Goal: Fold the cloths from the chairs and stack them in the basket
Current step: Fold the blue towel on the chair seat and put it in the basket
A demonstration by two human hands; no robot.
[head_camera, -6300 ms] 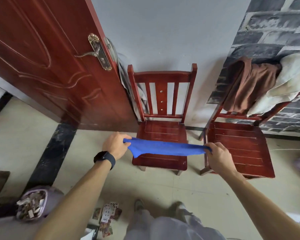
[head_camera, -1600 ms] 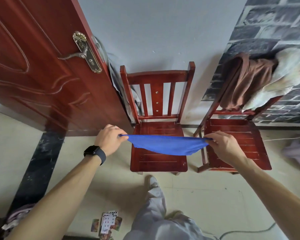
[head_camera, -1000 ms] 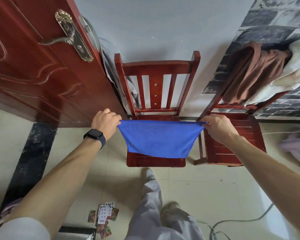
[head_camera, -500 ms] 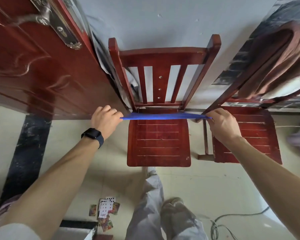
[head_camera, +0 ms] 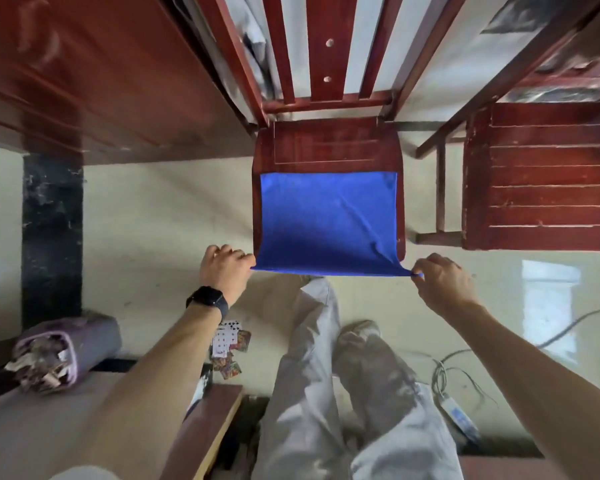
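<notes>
A blue cloth (head_camera: pixel 326 220) lies spread flat over the front part of the seat of the middle red wooden chair (head_camera: pixel 329 147). Its near edge sticks out past the seat's front. My left hand (head_camera: pixel 226 268) pinches the near left corner and my right hand (head_camera: pixel 440 282) pinches the near right corner, holding that edge taut just in front of the seat. The far edge rests about halfway back on the seat. No basket shows in this view.
A second red chair (head_camera: pixel 541 174) stands to the right, its seat bare. A dark red door (head_camera: pixel 94 81) is at the left. A purple bin (head_camera: pixel 63 351), playing cards (head_camera: pixel 229 344) and a cable with a power strip (head_camera: pixel 458 410) lie on the floor by my legs.
The head camera has tilted down and closer. The cloth, held taut in the air above the seat, now lies spread on the seat, and both hands have drawn back to its front edge.
</notes>
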